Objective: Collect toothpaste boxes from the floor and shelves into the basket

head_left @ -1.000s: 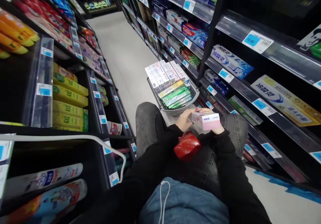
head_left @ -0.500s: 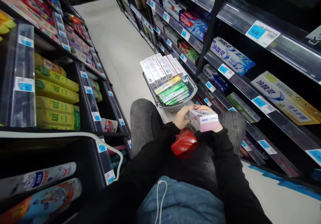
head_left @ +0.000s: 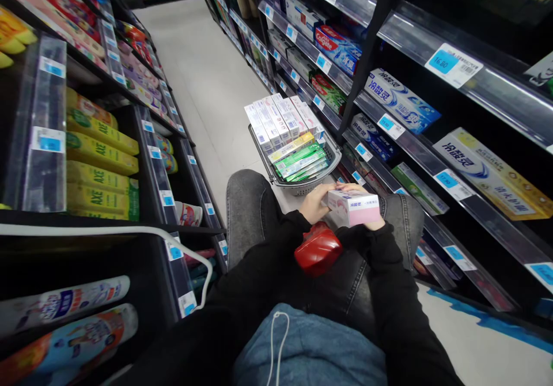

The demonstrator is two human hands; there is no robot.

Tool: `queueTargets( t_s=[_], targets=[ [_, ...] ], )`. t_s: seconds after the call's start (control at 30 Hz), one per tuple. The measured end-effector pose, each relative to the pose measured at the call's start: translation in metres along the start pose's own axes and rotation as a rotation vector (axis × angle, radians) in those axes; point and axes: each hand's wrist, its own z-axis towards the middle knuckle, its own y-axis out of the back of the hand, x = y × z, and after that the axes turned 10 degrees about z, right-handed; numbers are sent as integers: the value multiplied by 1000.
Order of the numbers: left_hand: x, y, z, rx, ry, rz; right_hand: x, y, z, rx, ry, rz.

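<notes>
A white and pink toothpaste box (head_left: 356, 207) is held between both hands over my lap. My left hand (head_left: 314, 203) grips its left end, fingers closed round it. Behind and under the box, my right hand (head_left: 375, 223) supports the right side; most of its fingers are hidden. Just beyond my knees stands a grey shopping basket (head_left: 302, 189). Several white boxes (head_left: 280, 122) are lined up in its far half, with green packages (head_left: 302, 161) and a yellow-and-white box (head_left: 292, 146) nearer me. A shiny red object (head_left: 317, 249) rests between my forearms.
Toothpaste boxes (head_left: 400, 99) sit on the right-hand shelves, behind clear price-tag edges (head_left: 449, 63). To the left, shelves hold yellow AXE bottles (head_left: 101, 147) and spray cans (head_left: 73, 340). A white cable (head_left: 142, 231) crosses in front of the left shelf. The aisle floor (head_left: 185, 57) stretches ahead.
The toothpaste box has turned slightly in my hands, so its end faces me more squarely. The view has shifted a little; the basket and its contents look unchanged.
</notes>
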Motion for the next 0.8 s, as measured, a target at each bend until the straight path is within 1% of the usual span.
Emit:
queueTargets(
  t_s=[0.07,0.13,0.2,0.27,0.33,0.4,0.47,0.5,0.53,0.6,0.63,0.67,0.7,0.73,0.8],
  targets=[
    [-5,2,0,37,87,-81,-2,1,-2,-44,-84,-48],
    [-10,1,1,90,220,-222,-3,2,-5,-59,-164,-76],
    [-13,0,3,132,339,-408,-2,2,-6,-63,-184,-105],
    [-12,-2,6,130,392,-569,-2,2,-6,-87,-176,-190],
    [-7,-4,7,112,430,-667,-2,-1,-5,-96,-206,-292],
    [0,-7,5,116,516,-731,-3,-6,-5,-73,-269,-347],
    [8,-9,3,152,602,-746,-4,-12,-4,-54,-363,-345],
    [12,-8,3,157,609,-706,-4,-16,-3,-55,-417,-330],
    [15,-6,4,151,587,-625,-5,-18,0,-61,-468,-306],
    [25,10,12,111,513,-377,-8,-21,10,-80,-543,-243],
    [32,23,19,75,495,-246,-10,-20,20,-92,-559,-224],
    [42,40,28,32,505,-128,-12,-19,34,-109,-557,-224],
    [53,59,37,-14,545,-32,-14,-18,52,-128,-543,-248],
    [68,81,47,-92,613,42,-17,-17,74,-148,-519,-303],
    [102,124,66,-277,789,220,-25,-16,128,-191,-450,-496]
  ],
)
